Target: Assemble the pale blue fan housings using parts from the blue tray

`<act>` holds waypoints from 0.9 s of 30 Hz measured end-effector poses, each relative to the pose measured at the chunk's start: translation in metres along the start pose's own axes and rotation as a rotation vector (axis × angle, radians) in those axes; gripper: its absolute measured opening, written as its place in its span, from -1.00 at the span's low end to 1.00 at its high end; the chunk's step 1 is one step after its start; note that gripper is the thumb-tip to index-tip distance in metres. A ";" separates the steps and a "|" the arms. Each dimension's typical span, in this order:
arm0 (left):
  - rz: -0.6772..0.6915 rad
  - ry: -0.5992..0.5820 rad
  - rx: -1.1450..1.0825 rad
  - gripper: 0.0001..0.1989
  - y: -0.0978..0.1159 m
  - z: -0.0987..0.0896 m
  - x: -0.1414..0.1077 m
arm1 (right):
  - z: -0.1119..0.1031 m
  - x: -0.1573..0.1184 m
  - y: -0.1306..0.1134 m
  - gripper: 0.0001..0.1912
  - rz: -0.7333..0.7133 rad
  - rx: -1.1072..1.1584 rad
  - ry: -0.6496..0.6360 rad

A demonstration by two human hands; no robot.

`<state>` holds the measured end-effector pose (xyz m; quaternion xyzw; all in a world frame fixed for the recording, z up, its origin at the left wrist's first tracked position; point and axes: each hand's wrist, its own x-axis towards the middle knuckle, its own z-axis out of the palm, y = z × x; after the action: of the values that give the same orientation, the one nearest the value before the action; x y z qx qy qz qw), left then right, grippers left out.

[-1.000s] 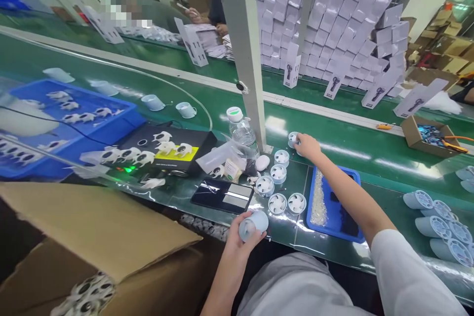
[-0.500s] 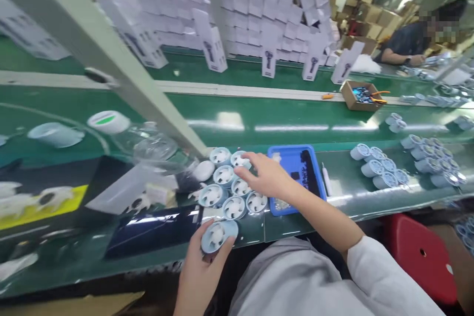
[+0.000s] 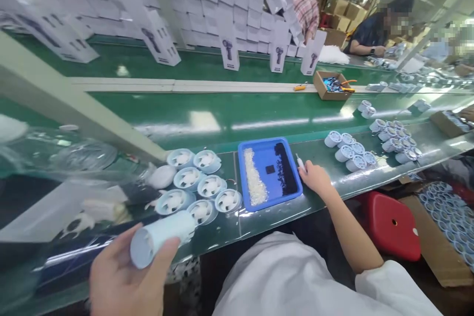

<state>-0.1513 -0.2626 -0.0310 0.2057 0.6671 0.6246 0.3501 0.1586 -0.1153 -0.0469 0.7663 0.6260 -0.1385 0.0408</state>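
Held on its side in my left hand (image 3: 129, 271) is a pale blue cylinder (image 3: 163, 237), its plain round end toward the lower left. Just beyond it, several pale blue round housings with white fan blades (image 3: 212, 186) stand grouped on the green table. My right hand (image 3: 314, 177) has its fingers closed on a white pen-like tool (image 3: 300, 162) at the right side of the blue tray (image 3: 242, 177). Small white pieces (image 3: 255, 177) lie along the tray's left, black pieces (image 3: 287, 170) along its right, and a dark square (image 3: 270, 169) between.
More blue housings (image 3: 346, 153) stand farther right on the table (image 3: 207, 126). A slanted metal post (image 3: 111, 118) rises at the left. Beyond are white boxes (image 3: 229, 49) and a carton of small parts (image 3: 333, 86). A red stool (image 3: 392, 227) and other people are at the right.
The view has turned rightward. My right hand has left the fan housings and taken hold of the white tool beside the tray. The cylinder in my left hand has been tipped onto its side.
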 end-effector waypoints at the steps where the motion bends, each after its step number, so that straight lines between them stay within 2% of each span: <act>1: 0.054 0.044 0.026 -0.39 0.009 0.011 -0.005 | -0.001 0.002 -0.001 -0.76 -0.001 -0.004 0.010; 3: 0.109 0.090 -0.013 -0.42 0.020 0.026 -0.009 | -0.003 0.003 -0.005 -0.74 -0.047 0.078 0.065; 5: 0.116 0.122 -0.099 -0.43 0.023 0.033 -0.007 | -0.005 0.003 -0.011 -0.74 -0.169 0.305 0.140; 8: 0.017 0.160 -0.193 -0.46 0.022 0.037 0.000 | -0.004 -0.001 -0.028 -0.73 -0.352 0.691 0.220; 11: -0.089 0.106 -0.269 -0.45 0.028 0.043 0.003 | -0.002 -0.003 -0.047 -0.78 -0.430 0.910 0.228; 14: -0.125 0.037 -0.322 -0.47 0.035 0.050 0.003 | 0.003 -0.003 -0.056 -0.81 -0.525 1.061 0.165; 19: -0.111 0.014 -0.412 -0.63 0.034 0.050 0.006 | 0.021 -0.009 -0.048 -0.77 -0.728 1.127 0.228; 22: -0.102 0.032 -0.388 -0.62 0.029 0.048 0.010 | 0.029 -0.016 -0.041 -0.77 -0.795 1.050 0.231; 27: -0.114 -0.003 -0.387 -0.60 0.026 0.055 0.014 | 0.030 -0.020 -0.038 -0.79 -0.852 0.935 0.216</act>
<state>-0.1246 -0.2113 -0.0075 0.0974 0.5445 0.7202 0.4188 0.1129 -0.1331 -0.0659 0.3967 0.7497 -0.3231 -0.4197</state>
